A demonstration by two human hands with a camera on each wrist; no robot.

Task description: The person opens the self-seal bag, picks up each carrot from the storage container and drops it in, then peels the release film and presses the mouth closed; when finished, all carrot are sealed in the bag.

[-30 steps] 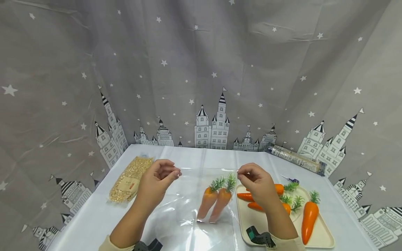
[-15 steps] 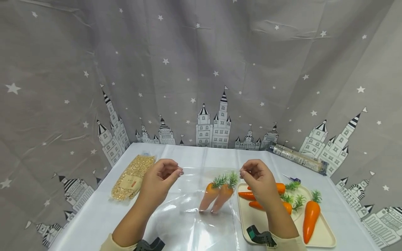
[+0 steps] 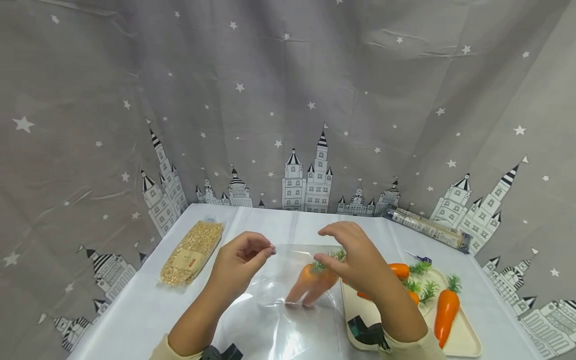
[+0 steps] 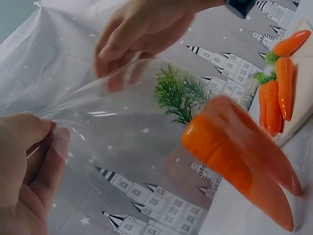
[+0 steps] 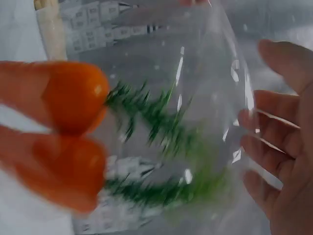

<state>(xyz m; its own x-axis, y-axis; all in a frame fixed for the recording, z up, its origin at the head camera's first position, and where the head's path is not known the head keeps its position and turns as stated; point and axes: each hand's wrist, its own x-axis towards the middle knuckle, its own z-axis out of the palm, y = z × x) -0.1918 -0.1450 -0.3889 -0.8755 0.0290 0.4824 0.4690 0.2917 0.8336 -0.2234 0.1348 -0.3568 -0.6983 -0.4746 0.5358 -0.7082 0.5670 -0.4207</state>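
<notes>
A clear plastic bag [image 4: 117, 127] with two orange carrots [image 4: 230, 156] inside is held up over the white table. Their green tops point toward the bag's mouth. My left hand [image 3: 238, 262] pinches one corner of the mouth between thumb and fingers, drawing the film into creases, as the left wrist view shows. At the other side, my right hand [image 3: 355, 255] has its thumb spread away from its fingers. In the right wrist view its fingers lie right along the bag's edge, with the thumb apart from the film.
To the right, a cream tray [image 3: 364, 320] bears several more carrots [image 3: 445, 315]. Behind it lies a small purple-handled tool [image 3: 423, 258]. A plastic-wrapped roll [image 3: 427, 230] sits at the back right. On the left is a packet of yellow grains [image 3: 189, 255]. A grey curtain [image 3: 252, 100] hangs behind.
My right hand has let go of its corner, opened and moved left over the bag's mouth. The left hand, still pinching, has shifted slightly right; the bag's top edge has slackened.
</notes>
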